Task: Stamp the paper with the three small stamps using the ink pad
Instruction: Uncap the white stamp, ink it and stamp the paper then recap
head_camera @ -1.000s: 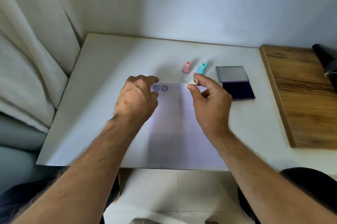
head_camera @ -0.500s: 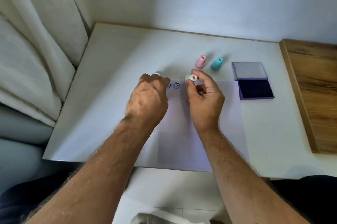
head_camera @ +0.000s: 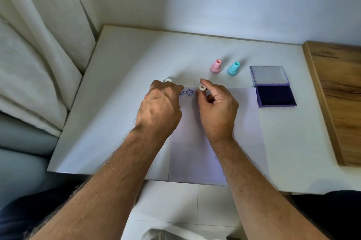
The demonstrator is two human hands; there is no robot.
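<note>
Left hand (head_camera: pixel 159 109) curled knuckles-up on pale lilac paper sheet's (head_camera: pixel 197 148) top-left corner, hiding part of 1 of 2 blue round stamp prints (head_camera: pixel 189 92); its grip unclear. Small white object (head_camera: pixel 167 80) peeks behind it, unidentifiable. No readable writing. Right hand (head_camera: pixel 216 107) pinches small white stamp (head_camera: pixel 202 88) over paper's top edge. Pink stamp (head_camera: pixel 215 66), teal stamp (head_camera: pixel 233 68) upright beside open purple ink pad (head_camera: pixel 275 95).

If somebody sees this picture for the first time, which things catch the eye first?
Two bare hands meet mid-table: the right hand pinches a small white stamp over the top edge of the paper, beside two blue prints. Farther back stand a pink stamp and a teal stamp, left of the open ink pad.
</note>
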